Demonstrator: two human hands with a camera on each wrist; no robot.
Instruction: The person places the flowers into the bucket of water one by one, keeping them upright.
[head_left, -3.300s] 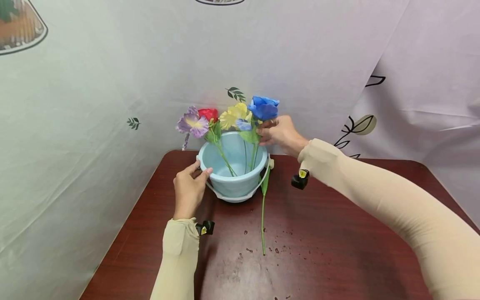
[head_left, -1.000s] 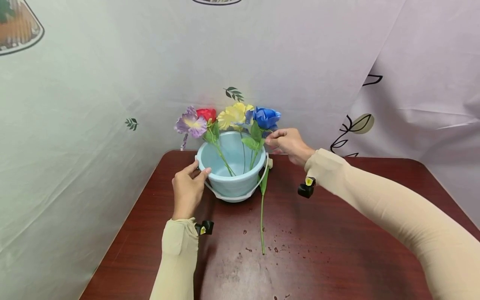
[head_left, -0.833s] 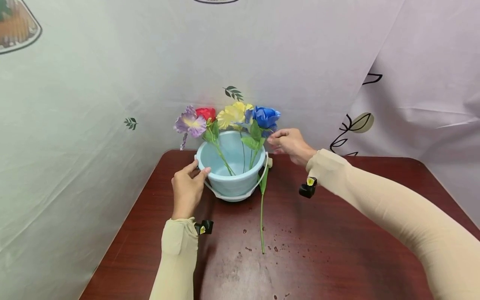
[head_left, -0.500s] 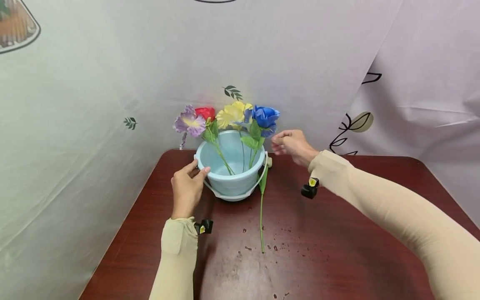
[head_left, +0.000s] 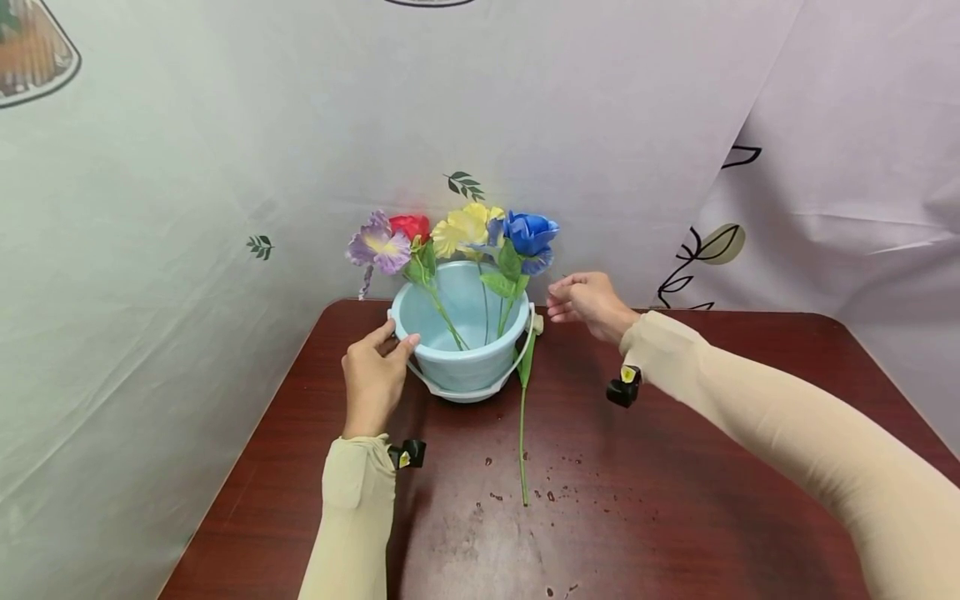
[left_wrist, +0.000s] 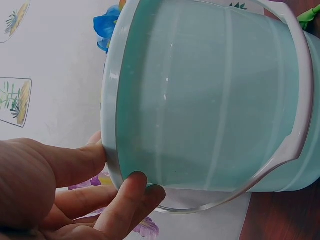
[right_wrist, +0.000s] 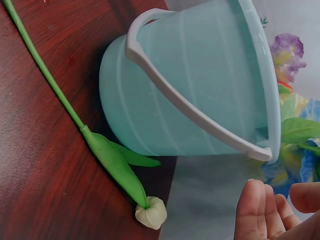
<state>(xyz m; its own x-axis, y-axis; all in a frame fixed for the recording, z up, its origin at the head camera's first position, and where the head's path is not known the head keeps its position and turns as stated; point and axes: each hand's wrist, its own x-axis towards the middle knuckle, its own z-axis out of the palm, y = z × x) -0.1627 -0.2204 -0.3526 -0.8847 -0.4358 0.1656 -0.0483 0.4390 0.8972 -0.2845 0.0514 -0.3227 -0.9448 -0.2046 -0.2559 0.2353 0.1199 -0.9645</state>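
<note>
A light blue bucket (head_left: 463, 371) stands upright at the back of the table, its pale handle (right_wrist: 182, 102) hanging down the near side. My left hand (head_left: 373, 375) pinches its left rim, thumb and fingers on either side of the wall, as the left wrist view shows. Inside lean artificial flowers: a purple one (head_left: 380, 243), a red one (head_left: 411, 226), a yellow one (head_left: 467, 229) and a blue rose (head_left: 531, 233). Just right of the bucket my right hand (head_left: 588, 304) hovers with loosely bent fingers and nothing between them. Below it lies a white tulip (right_wrist: 150, 214).
The tulip's green stem (head_left: 523, 442) runs along the dark red table (head_left: 675, 467) towards the front. Water drops (head_left: 551, 496) dot the surface near the stem's end. A printed cloth backdrop (head_left: 615, 108) hangs behind the table.
My right hand has let go of the blue rose's stem and moved right and down. The rose now sits lower, leaning on the bucket's right side. My left hand has kept its place.
</note>
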